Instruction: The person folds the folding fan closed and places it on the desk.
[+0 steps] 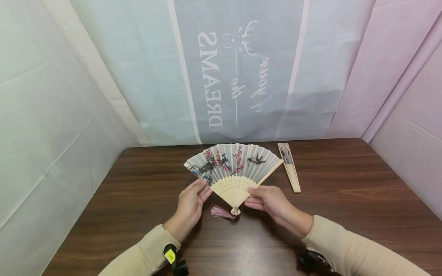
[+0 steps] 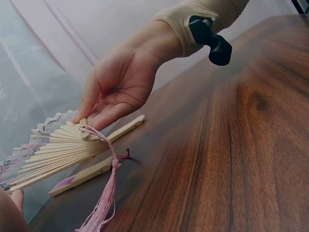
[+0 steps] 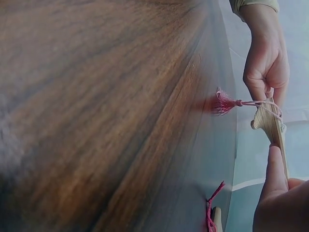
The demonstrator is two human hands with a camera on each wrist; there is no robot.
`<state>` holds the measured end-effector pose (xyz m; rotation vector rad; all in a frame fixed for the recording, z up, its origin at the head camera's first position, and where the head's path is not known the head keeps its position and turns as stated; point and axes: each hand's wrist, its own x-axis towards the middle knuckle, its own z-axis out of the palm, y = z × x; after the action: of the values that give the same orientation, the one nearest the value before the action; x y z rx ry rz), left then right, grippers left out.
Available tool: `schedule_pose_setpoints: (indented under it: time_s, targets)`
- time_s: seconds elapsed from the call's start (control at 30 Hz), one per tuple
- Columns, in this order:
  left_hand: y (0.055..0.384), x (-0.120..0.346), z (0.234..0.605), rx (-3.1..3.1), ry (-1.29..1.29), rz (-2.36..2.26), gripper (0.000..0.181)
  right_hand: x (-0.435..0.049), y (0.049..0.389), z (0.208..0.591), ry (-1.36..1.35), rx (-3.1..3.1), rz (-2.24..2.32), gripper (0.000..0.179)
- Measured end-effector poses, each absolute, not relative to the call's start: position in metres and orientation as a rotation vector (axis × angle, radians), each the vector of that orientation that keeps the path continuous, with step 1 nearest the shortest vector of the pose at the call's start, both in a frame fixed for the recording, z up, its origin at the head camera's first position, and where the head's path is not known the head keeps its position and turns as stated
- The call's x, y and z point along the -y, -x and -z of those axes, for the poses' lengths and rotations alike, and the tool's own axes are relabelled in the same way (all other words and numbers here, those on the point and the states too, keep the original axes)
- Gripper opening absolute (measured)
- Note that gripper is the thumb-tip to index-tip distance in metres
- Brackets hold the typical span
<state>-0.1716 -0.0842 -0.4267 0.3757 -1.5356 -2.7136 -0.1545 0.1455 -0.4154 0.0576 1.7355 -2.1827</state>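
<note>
A spread folding fan [image 1: 238, 161], with a grey leaf of pink blossoms and a dark bird over pale ribs, is held up in both hands. My left hand [image 1: 191, 201] pinches its left edge between thumb and fingers. On the other side, my right hand [image 1: 269, 201] grips the ribs along the right edge, thumb on the near face and fingers behind. A pink tassel [image 1: 221, 212] hangs from the pivot end, which points toward me; the left wrist view shows this tassel [image 2: 104, 203] dangling on its cord.
A second, folded fan [image 1: 290, 168] lies on the brown wooden table [image 1: 345, 199], just right of the spread fan. Its red cord [image 3: 211, 208] shows in the right wrist view. Behind the table hangs a grey-blue cloth [image 1: 241, 76] with mirrored lettering.
</note>
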Motion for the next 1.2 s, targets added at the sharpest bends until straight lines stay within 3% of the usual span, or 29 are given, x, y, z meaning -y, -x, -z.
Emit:
schedule_pose_setpoints:
  time_s: [1.2]
  targets:
    - [0.183,0.090,0.417,1.669,-0.396,2.746,0.046,-0.135,0.158,0.408,-0.062,-1.773,2.104,0.032]
